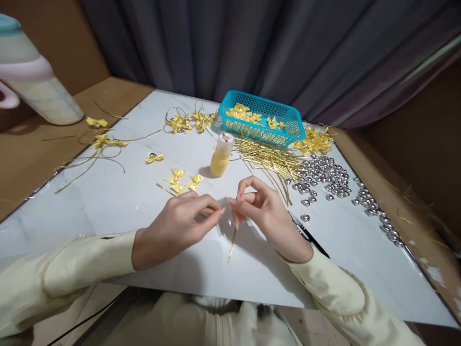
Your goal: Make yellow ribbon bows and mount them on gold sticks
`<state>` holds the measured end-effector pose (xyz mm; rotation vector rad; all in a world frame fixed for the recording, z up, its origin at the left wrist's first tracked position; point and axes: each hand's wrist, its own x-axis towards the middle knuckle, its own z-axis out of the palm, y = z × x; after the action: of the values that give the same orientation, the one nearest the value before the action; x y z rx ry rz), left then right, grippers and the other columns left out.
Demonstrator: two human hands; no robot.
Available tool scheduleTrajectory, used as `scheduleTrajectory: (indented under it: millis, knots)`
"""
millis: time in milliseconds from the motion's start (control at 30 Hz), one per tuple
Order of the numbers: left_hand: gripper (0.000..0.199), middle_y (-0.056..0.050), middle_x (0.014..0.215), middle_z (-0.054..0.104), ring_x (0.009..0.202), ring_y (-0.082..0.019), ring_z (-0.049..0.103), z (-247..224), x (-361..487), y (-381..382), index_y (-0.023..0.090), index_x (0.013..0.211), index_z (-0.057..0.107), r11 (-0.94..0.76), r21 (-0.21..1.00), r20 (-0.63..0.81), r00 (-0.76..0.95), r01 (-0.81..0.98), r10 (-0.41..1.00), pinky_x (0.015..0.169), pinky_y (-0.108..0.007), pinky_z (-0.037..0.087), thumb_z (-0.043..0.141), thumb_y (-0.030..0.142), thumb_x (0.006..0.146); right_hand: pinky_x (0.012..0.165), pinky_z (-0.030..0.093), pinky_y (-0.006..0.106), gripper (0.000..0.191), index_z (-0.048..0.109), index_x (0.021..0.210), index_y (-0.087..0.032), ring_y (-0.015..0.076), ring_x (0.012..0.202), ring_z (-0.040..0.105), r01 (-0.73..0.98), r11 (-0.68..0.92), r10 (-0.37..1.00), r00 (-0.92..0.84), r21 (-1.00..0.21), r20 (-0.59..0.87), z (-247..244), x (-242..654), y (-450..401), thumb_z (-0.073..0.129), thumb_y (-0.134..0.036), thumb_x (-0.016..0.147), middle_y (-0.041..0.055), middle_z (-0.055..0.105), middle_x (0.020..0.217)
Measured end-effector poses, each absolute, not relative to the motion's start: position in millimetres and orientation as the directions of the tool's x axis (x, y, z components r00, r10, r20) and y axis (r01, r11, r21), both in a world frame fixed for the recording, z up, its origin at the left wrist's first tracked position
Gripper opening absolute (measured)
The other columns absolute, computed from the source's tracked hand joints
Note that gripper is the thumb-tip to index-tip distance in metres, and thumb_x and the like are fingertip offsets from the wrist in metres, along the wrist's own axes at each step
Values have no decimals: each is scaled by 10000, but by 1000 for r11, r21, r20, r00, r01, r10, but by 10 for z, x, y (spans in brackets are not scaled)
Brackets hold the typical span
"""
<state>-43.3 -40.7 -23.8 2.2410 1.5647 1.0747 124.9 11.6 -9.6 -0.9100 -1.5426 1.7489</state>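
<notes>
My left hand (183, 218) is closed, with thumb and index fingertip pinched together just left of my right fingertips. Whatever sits in that pinch is too small to make out. My right hand (264, 214) is closed too, its fingers curled around a short gold cord (232, 245) whose end hangs below them. Beyond my left hand lie several small yellow satin bows (175, 176). Another gold cord end (165, 189) pokes out behind that hand; whether the hand touches it is hidden. A bottle of yellow liquid (220, 161) stands upright beyond both hands.
A teal basket (297, 129) holds yellow bows at the back. Gold cords (272, 156) lie before it, silver hearts (327, 173) to the right. Black-handled tweezers or scissors (309, 235) lie by my right wrist. Finished-looking bows with cords (103, 142) and a tumbler (54, 96) are left.
</notes>
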Motion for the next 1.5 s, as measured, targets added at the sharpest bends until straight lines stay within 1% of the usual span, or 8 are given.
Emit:
scheduleTrajectory:
  millis: [267,467,667,1033,1500]
  knots:
    - [142,40,654,706,578,-97,621,-234,-427,-406,187,713,642,-399,565,428,157,722,890,579,-195,457,560,204,828,512,388,214,222,393,802,-205,85,438,498,-9,-123,820,-564,-992,-97,-98,1241,107,609,-248,825,-70,561,468]
    - [148,37,661,712,584,-102,626,-220,-427,-412,193,716,639,-388,572,409,159,723,899,583,-201,461,549,213,831,513,385,219,236,395,795,-209,90,438,499,-14,-140,819,-564,-990,-108,-86,1240,99,623,-269,817,-73,561,465]
    - [137,36,651,709,575,-102,625,-224,-426,-405,189,710,636,-392,576,410,162,717,898,575,-196,462,559,204,823,520,383,218,226,394,798,-208,88,442,500,-17,-133,816,-569,-991,-100,-91,1237,105,613,-254,824,-71,564,468]
    - [136,36,646,710,566,-104,629,-222,-417,-408,192,702,644,-359,605,389,130,711,912,567,-194,463,567,217,812,521,386,218,237,398,800,-209,91,445,505,-20,-137,816,-569,-990,-101,-88,1247,97,623,-278,823,-69,566,473]
    - [135,48,642,712,562,-92,638,-185,-404,-404,195,705,643,-352,623,374,130,698,918,564,-177,466,559,213,808,518,384,218,217,395,794,-208,88,446,493,-11,-121,819,-566,-993,-94,-92,1243,101,607,-241,827,-69,564,470]
